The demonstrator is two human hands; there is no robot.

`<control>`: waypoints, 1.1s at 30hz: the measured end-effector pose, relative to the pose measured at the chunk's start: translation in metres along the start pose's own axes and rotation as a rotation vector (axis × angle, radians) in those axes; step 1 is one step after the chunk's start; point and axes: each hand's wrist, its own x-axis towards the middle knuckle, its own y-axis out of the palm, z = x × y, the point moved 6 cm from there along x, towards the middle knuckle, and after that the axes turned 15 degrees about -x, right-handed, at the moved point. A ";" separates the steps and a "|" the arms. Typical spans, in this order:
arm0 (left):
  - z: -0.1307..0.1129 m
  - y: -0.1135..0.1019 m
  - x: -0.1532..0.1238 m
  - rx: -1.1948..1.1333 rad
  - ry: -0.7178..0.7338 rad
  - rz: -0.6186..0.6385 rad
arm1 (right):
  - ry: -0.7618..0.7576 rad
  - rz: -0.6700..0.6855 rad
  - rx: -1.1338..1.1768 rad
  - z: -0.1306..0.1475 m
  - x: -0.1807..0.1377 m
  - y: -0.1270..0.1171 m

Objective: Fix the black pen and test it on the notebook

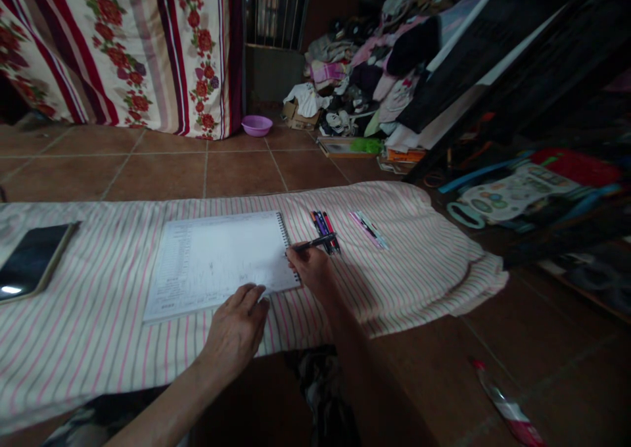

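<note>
A spiral notebook (231, 250) lies on the striped cloth, its wire binding on the right side; faint marks show on the page. My right hand (310, 266) pinches a black pen (315, 242) beside the binding, with the pen pointing left. At the notebook's near edge my left hand (241, 319) has its fingers bent over the paper, gripping that edge; its thumb is partly hidden. Just beyond the right hand are several dark and coloured pens (323, 223). Farther right rest several lighter pens (369, 229).
The striped cloth (409, 263) covers a low surface. A phone (34, 259) lies at the left. Beyond are a pink basin (257, 125), a floral curtain (123, 52) and a heap of clothes (365, 72). A red-labelled bottle (510, 407) lies on the floor, lower right.
</note>
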 end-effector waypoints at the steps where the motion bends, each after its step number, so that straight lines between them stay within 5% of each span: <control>1: 0.000 0.000 0.000 -0.001 0.000 0.000 | 0.000 0.003 -0.004 0.000 0.000 0.000; 33: -0.002 -0.001 0.000 -0.004 0.003 -0.012 | -0.090 -0.035 -0.106 0.005 -0.001 0.001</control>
